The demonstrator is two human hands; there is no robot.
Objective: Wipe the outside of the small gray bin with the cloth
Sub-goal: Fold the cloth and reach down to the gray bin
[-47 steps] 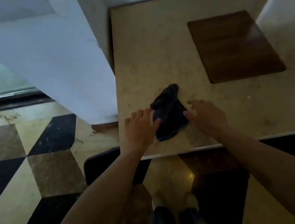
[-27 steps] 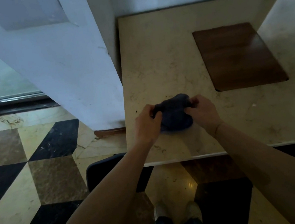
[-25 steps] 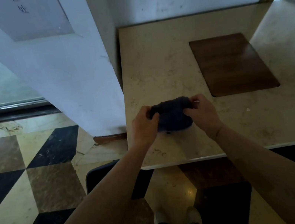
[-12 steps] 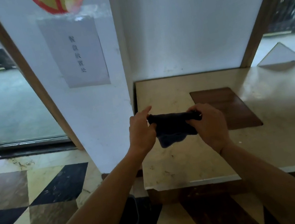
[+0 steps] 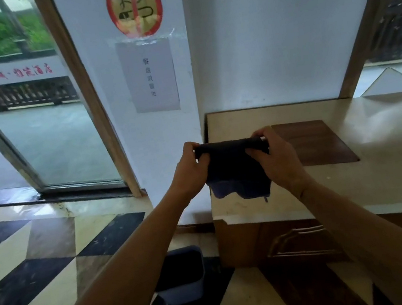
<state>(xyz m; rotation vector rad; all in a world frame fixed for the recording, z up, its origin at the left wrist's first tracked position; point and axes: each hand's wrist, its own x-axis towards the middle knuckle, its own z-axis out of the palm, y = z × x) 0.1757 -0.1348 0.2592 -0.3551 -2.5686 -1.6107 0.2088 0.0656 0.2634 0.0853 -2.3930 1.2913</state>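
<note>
Holding the dark cloth (image 5: 234,165) by its top edge at frame centre: left hand (image 5: 190,170) grip closed on the left corner, right hand (image 5: 274,160) grip closed on the right corner. Cloth hangs between them, clear above the counter (image 5: 384,174). Small gray bin (image 5: 182,275) stands on the floor (image 5: 38,254) at lower centre, below the left forearm, well apart from both grips.

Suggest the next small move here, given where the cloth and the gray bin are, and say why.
Probably bring the cloth down toward the small gray bin. Both the left hand and the right hand hold the cloth stretched between them above the counter, while the bin stands on the floor beside the cabinet, untouched, partly hidden by the left forearm.
</note>
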